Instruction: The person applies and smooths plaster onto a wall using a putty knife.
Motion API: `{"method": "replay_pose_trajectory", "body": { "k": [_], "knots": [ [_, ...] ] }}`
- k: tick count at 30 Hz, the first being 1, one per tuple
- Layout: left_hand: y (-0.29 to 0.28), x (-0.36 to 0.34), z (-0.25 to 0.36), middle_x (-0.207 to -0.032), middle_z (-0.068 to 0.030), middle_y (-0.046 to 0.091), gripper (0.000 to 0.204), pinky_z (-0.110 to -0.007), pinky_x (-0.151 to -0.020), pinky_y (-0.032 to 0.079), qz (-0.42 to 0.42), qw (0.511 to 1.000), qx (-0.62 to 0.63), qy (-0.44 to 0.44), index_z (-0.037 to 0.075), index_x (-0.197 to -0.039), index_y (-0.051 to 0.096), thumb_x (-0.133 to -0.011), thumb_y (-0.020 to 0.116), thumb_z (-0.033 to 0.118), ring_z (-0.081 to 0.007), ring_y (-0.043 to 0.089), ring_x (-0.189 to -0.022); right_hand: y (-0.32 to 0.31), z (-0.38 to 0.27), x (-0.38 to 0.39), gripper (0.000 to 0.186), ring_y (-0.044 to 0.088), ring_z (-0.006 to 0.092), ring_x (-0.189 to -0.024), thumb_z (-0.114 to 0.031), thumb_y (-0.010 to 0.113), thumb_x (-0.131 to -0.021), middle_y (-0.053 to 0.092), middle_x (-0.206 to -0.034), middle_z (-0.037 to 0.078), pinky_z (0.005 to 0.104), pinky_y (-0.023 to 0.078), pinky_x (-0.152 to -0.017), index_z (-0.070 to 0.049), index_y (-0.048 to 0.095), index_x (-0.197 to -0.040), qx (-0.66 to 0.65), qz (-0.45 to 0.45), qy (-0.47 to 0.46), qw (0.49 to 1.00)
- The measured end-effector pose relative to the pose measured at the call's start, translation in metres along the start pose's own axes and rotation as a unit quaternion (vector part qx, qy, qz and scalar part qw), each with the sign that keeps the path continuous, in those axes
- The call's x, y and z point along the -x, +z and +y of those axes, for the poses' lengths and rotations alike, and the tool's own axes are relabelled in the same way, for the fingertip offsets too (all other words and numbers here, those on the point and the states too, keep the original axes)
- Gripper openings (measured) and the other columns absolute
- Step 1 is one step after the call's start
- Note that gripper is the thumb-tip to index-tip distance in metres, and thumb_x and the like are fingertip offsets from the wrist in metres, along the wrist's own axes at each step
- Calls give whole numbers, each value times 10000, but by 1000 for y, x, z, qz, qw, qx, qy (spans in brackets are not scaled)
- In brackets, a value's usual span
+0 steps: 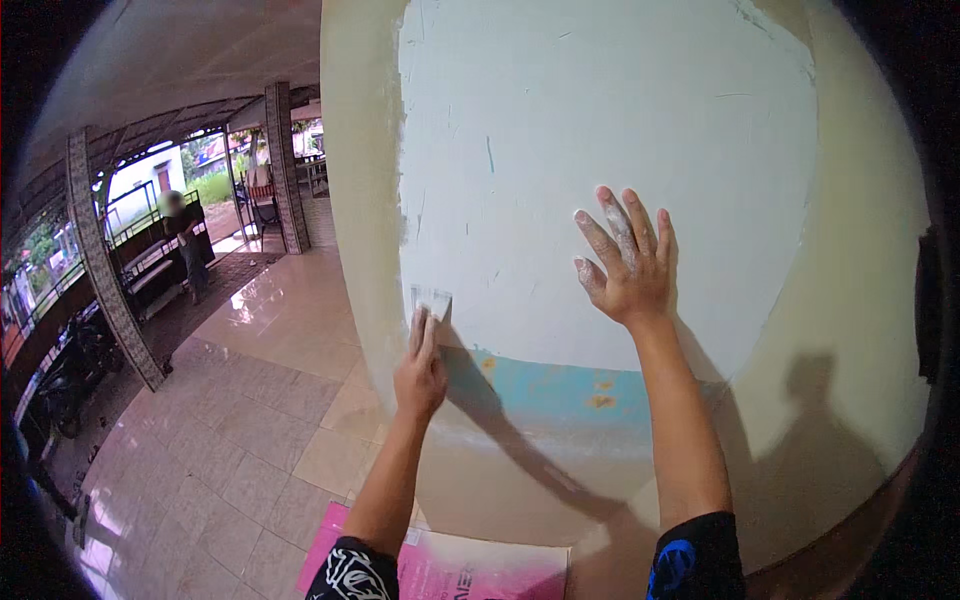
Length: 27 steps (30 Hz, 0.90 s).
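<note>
A broad coat of white filler (pixel 610 110) covers much of the wall in front of me, with small scratches and ragged edges. My left hand (pixel 422 372) is closed around a putty knife (pixel 431 299), whose wide blade lies against the filler near its lower left edge; the handle is mostly hidden by my fingers. Higher up and to the right, my right hand (pixel 632 268) is open, fingers spread on the white surface, holding nothing. White powder coats its fingers. Below the filler runs a bare teal strip (pixel 545 388) with brownish spots.
Low by the wall lies a pink and pale flat sheet or package (pixel 450 570). Glossy tiles (pixel 230 450) stretch to the left, with patterned pillars (pixel 110 260) beyond. A person (pixel 185 240) stands far left near a railing. A motorbike (pixel 80 365) is parked at the left.
</note>
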State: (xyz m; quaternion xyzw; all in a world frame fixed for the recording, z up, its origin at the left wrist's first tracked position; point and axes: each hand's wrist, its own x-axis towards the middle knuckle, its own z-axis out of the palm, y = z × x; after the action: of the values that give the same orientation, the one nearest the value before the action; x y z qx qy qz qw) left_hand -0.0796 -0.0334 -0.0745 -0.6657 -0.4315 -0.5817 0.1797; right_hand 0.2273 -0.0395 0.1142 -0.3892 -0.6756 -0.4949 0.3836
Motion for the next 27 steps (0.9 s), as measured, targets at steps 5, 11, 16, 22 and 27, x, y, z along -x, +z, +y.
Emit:
{"method": "replay_pose_trajectory", "body": {
  "k": [5, 11, 16, 22, 27],
  "knots": [
    [0, 9, -2, -1575, -124, 449, 705, -384, -877, 582, 32, 999, 7, 8, 101, -1492, 494, -821, 510, -113, -337, 572, -1312, -3, -4, -2, 553, 296, 240, -1523, -384, 640, -909, 414, -1607, -15, 576, 195, -1218, -326, 524, -1446, 9, 13, -2, 1000],
    [-9, -50, 31, -1586, -99, 438, 717, -367, -825, 579, 12, 999, 45, -28, 117, -1504, 486, -823, 520, -104, -324, 597, -1273, 2, 1, 4, 563, 306, 245, -1515, -407, 635, -905, 399, -1616, -26, 605, 167, -1215, -344, 522, -1452, 8, 12, 4, 1000],
    [-4, 26, 8, -1587, -68, 442, 707, -345, -840, 591, 1, 998, 58, -30, 134, -1507, 484, -838, 515, -92, -287, 581, -1311, 3, -4, 3, 559, 295, 251, -1517, -421, 622, -913, 397, -1614, -21, 605, 162, -1216, -346, 511, -1455, 11, 26, -10, 1000],
    [2, -64, 40, -1603, -69, 418, 704, -374, -842, 579, 2, 998, 63, -24, 125, -1517, 465, -847, 529, -85, -303, 571, -1316, 1, 11, 1, 589, 261, 245, -1527, -430, 641, -916, 349, -1640, -17, 606, 176, -1204, -361, 489, -1480, 0, -29, -17, 999],
    [12, -3, 21, -1608, -149, 391, 743, -385, -901, 557, -1, 1000, 29, -11, 103, -1521, 455, -813, 500, -120, -325, 509, -1379, -8, 56, 15, 590, 223, 236, -1543, -478, 638, -924, 297, -1668, -31, 649, 108, -1201, -373, 490, -1486, 25, -32, 38, 998]
  ]
}}
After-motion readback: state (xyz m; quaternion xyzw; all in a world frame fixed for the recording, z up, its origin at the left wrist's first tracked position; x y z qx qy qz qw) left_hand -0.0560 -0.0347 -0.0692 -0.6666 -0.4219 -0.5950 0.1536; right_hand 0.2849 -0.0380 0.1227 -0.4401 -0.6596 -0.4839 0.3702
